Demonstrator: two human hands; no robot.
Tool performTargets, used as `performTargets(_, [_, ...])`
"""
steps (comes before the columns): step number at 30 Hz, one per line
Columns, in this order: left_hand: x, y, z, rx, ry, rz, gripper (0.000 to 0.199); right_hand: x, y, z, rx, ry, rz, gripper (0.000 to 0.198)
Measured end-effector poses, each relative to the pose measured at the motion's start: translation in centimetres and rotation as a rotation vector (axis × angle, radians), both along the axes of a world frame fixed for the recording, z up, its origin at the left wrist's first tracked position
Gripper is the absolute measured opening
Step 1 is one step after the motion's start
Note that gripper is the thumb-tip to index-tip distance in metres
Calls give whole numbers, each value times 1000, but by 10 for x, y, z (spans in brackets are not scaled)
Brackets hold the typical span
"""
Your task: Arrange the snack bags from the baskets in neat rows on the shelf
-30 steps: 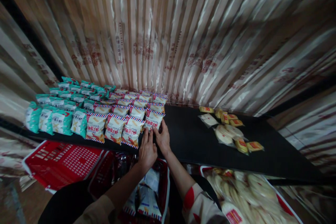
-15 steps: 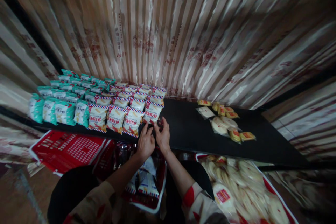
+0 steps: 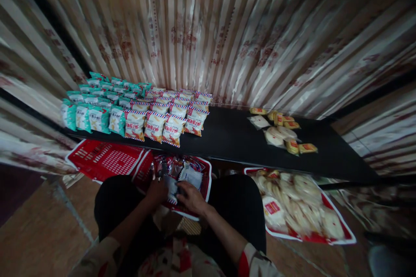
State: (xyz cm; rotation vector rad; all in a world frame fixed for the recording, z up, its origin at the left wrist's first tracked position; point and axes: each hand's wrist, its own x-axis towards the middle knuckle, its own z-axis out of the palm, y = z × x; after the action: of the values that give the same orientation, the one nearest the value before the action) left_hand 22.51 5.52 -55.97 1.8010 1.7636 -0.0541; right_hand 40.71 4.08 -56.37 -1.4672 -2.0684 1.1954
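Both hands are down inside a red basket (image 3: 208,181) between the knees. My left hand (image 3: 156,192), dark and a little smeared, closes on the left side of a pale snack bag (image 3: 171,188). From the right, my right hand (image 3: 192,197) grips the same bag with bent thumb and fingers. Another white-blue bag (image 3: 191,176) lies just behind it, beside dark red shiny packets (image 3: 165,166). Above the basket, white snack bags with striped edges (image 3: 172,130) stand in rows on a black shelf (image 3: 227,134).
Teal snack bags (image 3: 99,119) fill the shelf's left end. Flat round packs (image 3: 274,136) and small yellow packs (image 3: 307,148) lie at its right. A red basket lid or tray (image 3: 107,156) sits lower left; another basket (image 3: 349,237) holds round packs. A pleated curtain (image 3: 201,30) hangs behind.
Both hands have left the front striped bag on the shelf and dropped into the basket, onto a bag there. The view has tilted down, so the shelf appears higher.
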Motion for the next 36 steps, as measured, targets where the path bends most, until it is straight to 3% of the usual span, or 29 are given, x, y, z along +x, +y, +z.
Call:
performTargets(3, [-4,-3,-5,-49,5,27,38,-10,-8,-3,-47,-40,125,61])
performTargets(8, [-4,-2,0,-52,1,65,28,-15,-12,-2,-48,-101,149,80])
performTargets(15, [-1,0,11,-44,-12,133,29,-10,-17,-5,17,-93,69,52])
performTargets(19, [4,3,22,-21,-25,158,27,-9,-20,-2,3,-83,65,55])
performTargets(24, [12,12,49,22,-64,210,25,-16,-22,6,94,-37,-12,59])
performTargets(27, [15,21,65,49,-119,248,22,-20,-22,13,153,9,-73,68])
performTargets(31, [19,34,79,67,-247,268,17,-13,-13,30,254,49,-164,51])
performTargets(36, [24,43,92,99,-441,267,40,10,3,57,304,122,-265,38])
